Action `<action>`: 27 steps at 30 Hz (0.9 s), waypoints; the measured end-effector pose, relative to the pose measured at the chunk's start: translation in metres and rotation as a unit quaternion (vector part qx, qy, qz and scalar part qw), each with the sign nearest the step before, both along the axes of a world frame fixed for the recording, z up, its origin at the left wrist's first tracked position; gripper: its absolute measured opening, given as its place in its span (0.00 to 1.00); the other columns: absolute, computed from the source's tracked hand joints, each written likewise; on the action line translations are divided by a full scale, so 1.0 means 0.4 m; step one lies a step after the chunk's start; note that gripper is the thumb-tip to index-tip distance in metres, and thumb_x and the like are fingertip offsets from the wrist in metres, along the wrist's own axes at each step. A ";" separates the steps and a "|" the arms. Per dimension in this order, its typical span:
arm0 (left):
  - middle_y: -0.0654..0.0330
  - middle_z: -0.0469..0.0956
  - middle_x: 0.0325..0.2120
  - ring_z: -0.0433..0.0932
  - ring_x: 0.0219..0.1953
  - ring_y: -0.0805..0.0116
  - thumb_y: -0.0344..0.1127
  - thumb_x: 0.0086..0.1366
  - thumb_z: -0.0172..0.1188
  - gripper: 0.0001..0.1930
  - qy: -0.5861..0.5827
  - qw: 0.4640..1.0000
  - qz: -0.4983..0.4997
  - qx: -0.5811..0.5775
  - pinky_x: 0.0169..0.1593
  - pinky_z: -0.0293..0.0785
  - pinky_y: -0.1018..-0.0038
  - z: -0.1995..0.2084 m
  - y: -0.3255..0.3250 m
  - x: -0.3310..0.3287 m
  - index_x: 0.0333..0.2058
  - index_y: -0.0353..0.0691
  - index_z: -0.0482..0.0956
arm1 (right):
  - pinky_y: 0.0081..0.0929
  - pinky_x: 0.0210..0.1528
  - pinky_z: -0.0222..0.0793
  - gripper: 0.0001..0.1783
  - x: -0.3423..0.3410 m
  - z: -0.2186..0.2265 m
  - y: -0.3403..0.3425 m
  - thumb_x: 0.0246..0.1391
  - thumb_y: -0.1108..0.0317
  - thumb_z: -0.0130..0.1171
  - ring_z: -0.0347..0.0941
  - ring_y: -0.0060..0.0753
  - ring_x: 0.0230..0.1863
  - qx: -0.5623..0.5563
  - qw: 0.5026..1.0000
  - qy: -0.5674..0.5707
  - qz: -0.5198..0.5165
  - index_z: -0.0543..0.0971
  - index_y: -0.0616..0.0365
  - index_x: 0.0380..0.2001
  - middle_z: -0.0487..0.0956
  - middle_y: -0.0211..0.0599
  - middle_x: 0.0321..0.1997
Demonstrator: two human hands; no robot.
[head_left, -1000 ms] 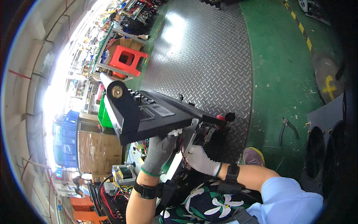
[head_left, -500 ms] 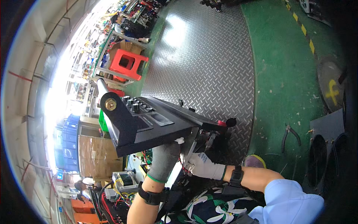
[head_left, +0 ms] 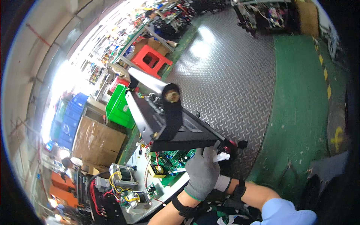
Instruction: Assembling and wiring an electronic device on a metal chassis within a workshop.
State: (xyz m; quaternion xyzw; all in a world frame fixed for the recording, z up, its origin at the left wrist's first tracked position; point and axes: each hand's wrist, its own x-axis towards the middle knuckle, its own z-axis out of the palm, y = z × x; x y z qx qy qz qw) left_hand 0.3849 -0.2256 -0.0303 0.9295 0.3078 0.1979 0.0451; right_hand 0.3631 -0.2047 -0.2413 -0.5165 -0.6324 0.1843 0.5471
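Note:
A black control panel (head_left: 170, 145) with knobs and a silver tube handle (head_left: 146, 80) stands tilted up in front of me. My left hand (head_left: 202, 170), in a grey glove, is closed just under the panel's lower edge. A small white piece (head_left: 222, 157) of unclear kind sticks out from its fingers. Behind it is my right hand (head_left: 223, 183) in a white glove, its fingers hidden. Below the panel, a green circuit board (head_left: 176, 159) with wires and a yellow-cased transformer (head_left: 156, 171) lies on a light metal plate (head_left: 140, 165).
Wired metal-cased parts (head_left: 123, 174) sit at the plate's left end. Beyond are a green crate (head_left: 120, 107), a cardboard box (head_left: 97, 142) and a red stool (head_left: 150, 62). Pliers (head_left: 287, 170) lie on the green floor at right. Another person (head_left: 69, 167) is far left.
My view has turned, and the panel shows more end-on. My left hand has come out from beneath the panel, exposing more circuit board. My right hand is now mostly covered by the left.

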 end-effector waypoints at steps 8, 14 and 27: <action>0.43 0.76 0.24 0.77 0.28 0.45 0.39 0.55 0.60 0.12 -0.148 0.941 -0.073 -0.296 0.27 0.69 0.59 0.068 0.112 -0.080 0.30 0.33 0.79 | 0.36 0.33 0.72 0.11 0.166 0.242 -0.193 0.49 0.69 0.58 0.76 0.48 0.28 -0.034 0.984 0.131 -0.118 0.78 0.63 0.35 0.79 0.45 0.26; 0.44 0.78 0.35 0.76 0.39 0.44 0.31 0.55 0.57 0.18 0.089 0.975 -0.091 -0.183 0.43 0.72 0.63 0.111 0.145 -0.057 0.46 0.35 0.73 | 0.31 0.30 0.72 0.14 0.232 0.427 -0.219 0.49 0.69 0.60 0.78 0.43 0.26 -0.051 0.963 0.066 -0.258 0.79 0.62 0.39 0.79 0.46 0.26; 0.47 0.79 0.30 0.79 0.33 0.48 0.28 0.54 0.54 0.20 -0.091 0.986 -0.014 -0.141 0.37 0.74 0.62 0.124 0.046 -0.328 0.48 0.41 0.73 | 0.20 0.22 0.65 0.12 0.154 0.472 -0.097 0.57 0.66 0.55 0.71 0.18 0.19 -0.046 0.918 0.297 -0.260 0.79 0.62 0.39 0.76 0.32 0.23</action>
